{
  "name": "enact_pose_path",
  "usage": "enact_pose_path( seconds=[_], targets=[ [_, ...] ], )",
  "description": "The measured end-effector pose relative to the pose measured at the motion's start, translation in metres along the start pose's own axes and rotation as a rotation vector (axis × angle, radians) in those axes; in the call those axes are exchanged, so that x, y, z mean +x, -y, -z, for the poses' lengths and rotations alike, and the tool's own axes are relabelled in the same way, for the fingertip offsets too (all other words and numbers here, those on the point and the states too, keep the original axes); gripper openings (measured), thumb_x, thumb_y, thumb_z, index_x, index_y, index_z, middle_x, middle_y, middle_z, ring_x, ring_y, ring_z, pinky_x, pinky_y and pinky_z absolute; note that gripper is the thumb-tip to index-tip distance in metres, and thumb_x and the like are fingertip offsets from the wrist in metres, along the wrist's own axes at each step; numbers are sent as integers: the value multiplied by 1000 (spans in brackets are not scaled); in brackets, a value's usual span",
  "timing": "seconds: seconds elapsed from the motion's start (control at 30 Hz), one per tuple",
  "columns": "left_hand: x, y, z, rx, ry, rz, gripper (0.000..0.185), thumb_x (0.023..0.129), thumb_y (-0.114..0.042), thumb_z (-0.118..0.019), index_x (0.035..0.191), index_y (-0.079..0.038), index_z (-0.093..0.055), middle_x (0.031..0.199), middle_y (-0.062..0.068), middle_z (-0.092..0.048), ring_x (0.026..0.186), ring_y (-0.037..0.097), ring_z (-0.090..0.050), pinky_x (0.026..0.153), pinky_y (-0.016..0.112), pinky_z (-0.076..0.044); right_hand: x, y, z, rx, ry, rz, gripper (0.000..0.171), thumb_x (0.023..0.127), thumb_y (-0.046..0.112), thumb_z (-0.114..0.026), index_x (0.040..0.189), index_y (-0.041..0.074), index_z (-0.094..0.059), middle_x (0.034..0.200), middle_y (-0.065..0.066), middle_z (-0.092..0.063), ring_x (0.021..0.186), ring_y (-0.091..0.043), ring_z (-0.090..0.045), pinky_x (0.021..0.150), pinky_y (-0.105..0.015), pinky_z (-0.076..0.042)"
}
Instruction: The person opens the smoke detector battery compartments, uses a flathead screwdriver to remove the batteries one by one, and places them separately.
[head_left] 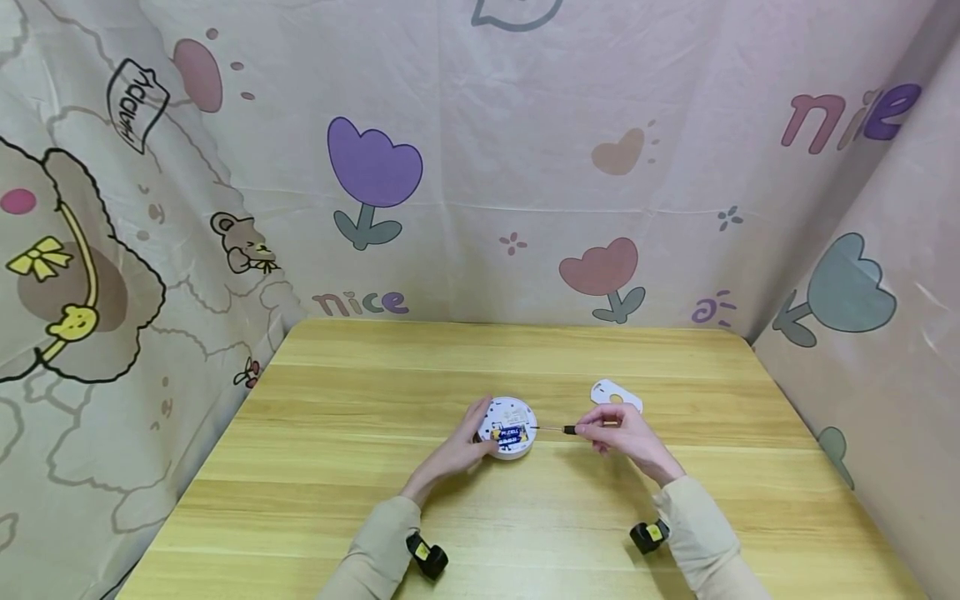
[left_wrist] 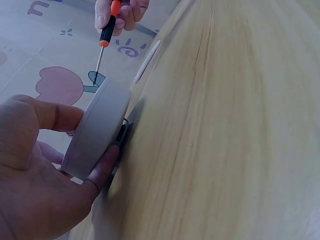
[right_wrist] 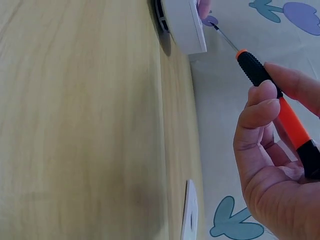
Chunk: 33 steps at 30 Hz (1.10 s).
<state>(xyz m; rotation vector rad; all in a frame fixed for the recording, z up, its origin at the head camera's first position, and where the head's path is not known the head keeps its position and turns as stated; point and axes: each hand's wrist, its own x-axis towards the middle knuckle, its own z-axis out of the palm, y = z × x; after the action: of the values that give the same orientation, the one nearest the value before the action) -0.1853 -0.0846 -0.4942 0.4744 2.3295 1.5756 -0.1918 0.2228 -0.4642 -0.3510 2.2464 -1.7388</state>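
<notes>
White round device (head_left: pixel 508 428) is gripped steady on the desk (head_left: pixel 480 517) by the left hand (head_left: pixel 459 450), so the right hand (head_left: pixel 626 435), pinching the screwdriver (head_left: pixel 558 429), can reach its battery bay.

white device (head_left: pixel 509 428), orange-black screwdriver (right_wrist: pixel 277 102)

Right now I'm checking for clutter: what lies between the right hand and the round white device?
Only the screwdriver held by the right hand; its thin shaft bridges the gap to the round white device, over bare table, in the head view.
</notes>
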Motion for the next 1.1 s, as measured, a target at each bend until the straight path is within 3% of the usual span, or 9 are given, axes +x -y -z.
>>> enact_pose_path(
  seconds=[0.33, 0.6, 0.87, 1.1],
  targets=[
    [-1, -1, 1, -2, 5, 6, 88, 90, -10, -61, 161, -1, -9, 168, 26, -1, 154, 50, -7, 124, 69, -6, 4, 12, -3, -146, 42, 40, 22, 90, 12, -73, 99, -8, -69, 73, -7, -65, 56, -8, -57, 50, -25, -52],
    [0, -1, 0, 12, 14, 10, 88, 91, -11, -60, 160, 0, -6, 168, 27, 0, 154, 51, -5, 123, 70, -6, 10, 34, -8, -293, 35, 92, 15, 85, 9, -77, 89, -4, -72, 71, -16, -65, 50, -8, -54, 44, -24, -50],
    [1, -1, -2, 16, 9, 18, 88, 92, -11, -60, 161, 0, -6, 168, 27, 0, 154, 50, -3, 124, 68, -4, 12, 60, -18, -529, 17, 149, 7, 82, 8, -76, 78, 4, -72, 62, -2, -62, 48, -6, -52, 44, -21, -47],
    [0, -1, -2, -3, -1, 34, 89, 92, -11, -61, 161, -2, -6, 168, 28, 0, 154, 50, -2, 124, 68, -3, 14, 76, -33, -714, -22, 157, 9, 78, 9, -78, 72, 10, -71, 60, 5, -61, 54, -5, -51, 51, -20, -43]
  ],
)
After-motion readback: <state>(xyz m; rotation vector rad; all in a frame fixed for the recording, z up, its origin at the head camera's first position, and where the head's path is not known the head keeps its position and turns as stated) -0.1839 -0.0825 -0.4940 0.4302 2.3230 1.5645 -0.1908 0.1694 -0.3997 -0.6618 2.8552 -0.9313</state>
